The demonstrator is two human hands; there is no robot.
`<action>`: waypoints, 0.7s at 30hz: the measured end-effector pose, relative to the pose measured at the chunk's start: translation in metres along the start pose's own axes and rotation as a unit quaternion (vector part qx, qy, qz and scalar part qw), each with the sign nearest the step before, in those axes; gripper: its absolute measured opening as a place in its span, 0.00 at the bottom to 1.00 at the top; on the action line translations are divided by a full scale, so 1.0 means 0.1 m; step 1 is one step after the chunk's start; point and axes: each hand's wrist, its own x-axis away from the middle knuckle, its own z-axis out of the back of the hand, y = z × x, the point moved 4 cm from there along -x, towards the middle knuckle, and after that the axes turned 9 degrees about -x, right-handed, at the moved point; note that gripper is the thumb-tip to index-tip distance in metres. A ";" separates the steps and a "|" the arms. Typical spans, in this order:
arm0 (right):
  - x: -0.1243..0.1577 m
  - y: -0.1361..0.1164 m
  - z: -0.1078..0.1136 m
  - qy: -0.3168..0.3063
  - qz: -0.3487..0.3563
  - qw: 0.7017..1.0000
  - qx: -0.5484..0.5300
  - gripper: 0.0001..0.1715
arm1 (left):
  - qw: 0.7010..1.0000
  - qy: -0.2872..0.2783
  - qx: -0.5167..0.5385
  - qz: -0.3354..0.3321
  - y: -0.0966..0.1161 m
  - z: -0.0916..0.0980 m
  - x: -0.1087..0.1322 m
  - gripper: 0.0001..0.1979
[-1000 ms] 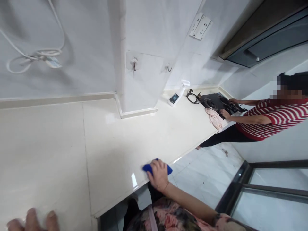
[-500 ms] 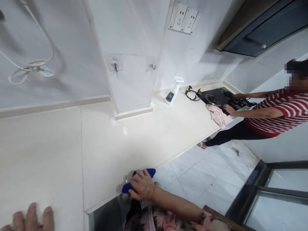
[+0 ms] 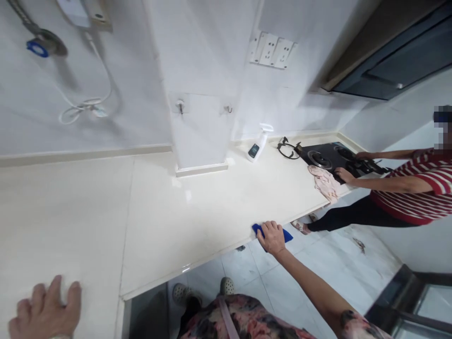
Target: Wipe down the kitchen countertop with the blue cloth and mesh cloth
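Note:
My right hand (image 3: 272,238) presses a blue cloth (image 3: 287,235) against the front edge of the cream countertop (image 3: 197,216). Its fingers wrap over the cloth, and part of the blue fabric hangs past the edge. At the lower left, my left hand (image 3: 47,306) lies palm down on the counter with fingers spread, holding nothing. Farther along stands a white spray bottle (image 3: 258,147) near the wall. A pink cloth (image 3: 324,182) lies crumpled by the black gas stove (image 3: 332,157).
At the stove, a person in a red striped shirt (image 3: 406,188) has both hands over it. A black hose (image 3: 288,149) curls beside the stove. A wall pillar (image 3: 201,136) juts onto the counter. Above right hangs a dark cabinet (image 3: 391,56). White tiles (image 3: 243,268) cover the floor.
My right hand has slid the blue cloth along the counter's front edge, rightward toward the stove. More of my left hand shows, still flat on the counter. The view has shifted.

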 end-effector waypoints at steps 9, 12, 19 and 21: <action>-0.12 -1.99 -0.28 -0.068 0.167 0.977 -0.115 0.10 | 0.992 0.078 0.098 0.016 -0.01 0.01 0.06 0.35; -0.17 -2.67 -0.40 -0.101 0.208 0.962 -0.145 0.14 | 0.991 0.086 0.102 0.013 -0.01 0.01 0.07 0.35; -0.14 -3.38 -0.44 -0.126 0.297 0.920 -0.223 0.20 | 0.994 0.051 0.088 0.044 0.00 0.06 0.04 0.40; -0.15 -3.16 -0.45 -0.108 0.291 0.917 -0.250 0.22 | 0.994 0.039 0.084 0.054 0.01 0.09 0.02 0.42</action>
